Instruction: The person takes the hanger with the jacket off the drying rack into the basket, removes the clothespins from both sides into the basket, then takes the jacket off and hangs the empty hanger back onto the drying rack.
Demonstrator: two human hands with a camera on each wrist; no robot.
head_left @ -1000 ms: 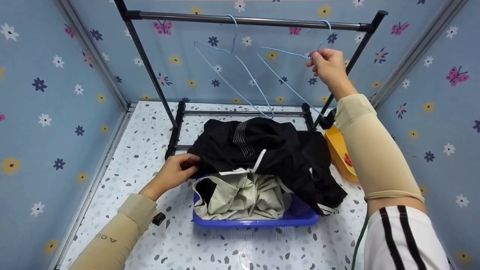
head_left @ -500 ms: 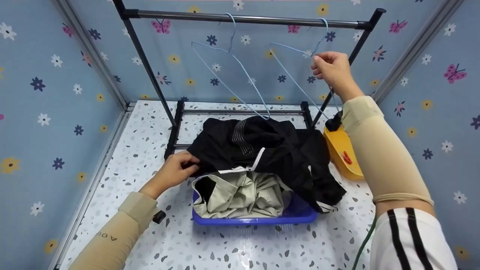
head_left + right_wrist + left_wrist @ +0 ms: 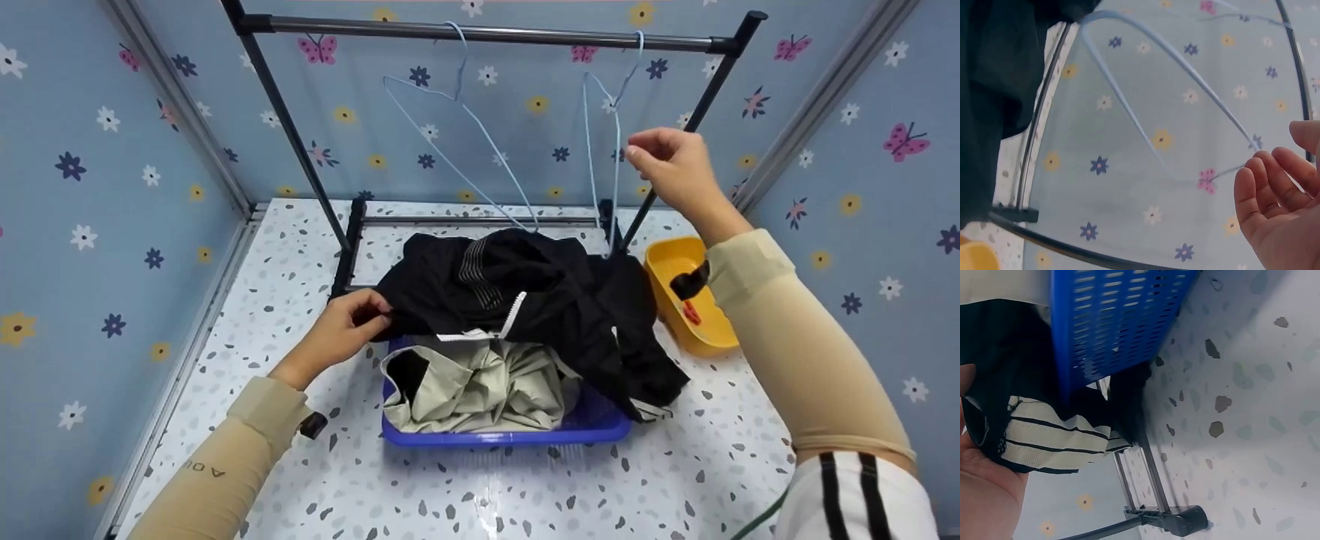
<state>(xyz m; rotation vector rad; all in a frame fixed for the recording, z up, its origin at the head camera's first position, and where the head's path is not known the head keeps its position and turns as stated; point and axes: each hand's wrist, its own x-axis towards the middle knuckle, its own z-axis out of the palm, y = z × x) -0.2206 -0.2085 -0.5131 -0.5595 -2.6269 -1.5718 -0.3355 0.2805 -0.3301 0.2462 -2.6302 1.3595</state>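
Observation:
My left hand (image 3: pixel 330 334) pinches the edge of a black jacket (image 3: pixel 435 289) with a white zip, draped over the back of a blue basket (image 3: pixel 510 438). In the left wrist view, a white band with black stripes (image 3: pixel 1055 436) shows beside that hand. My right hand (image 3: pixel 679 169) is raised near a light blue wire hanger (image 3: pixel 617 150) on the rack and holds nothing. Its fingers are loosely bent, with the thumb apart, in the right wrist view. A pale grey-green garment (image 3: pixel 480 397) lies crumpled inside the basket.
A second wire hanger (image 3: pixel 422 90) hangs further left on the rack's top bar (image 3: pixel 360 28). The rack's low base lies behind the basket. To the right sits a yellow tub (image 3: pixel 709 341) with a small red item (image 3: pixel 691 312) inside. Flowered walls enclose both sides and the back.
My right hand has let go of the right hanger and drawn down and right. That hanger has turned more edge-on. The left hand keeps its hold on the jacket.

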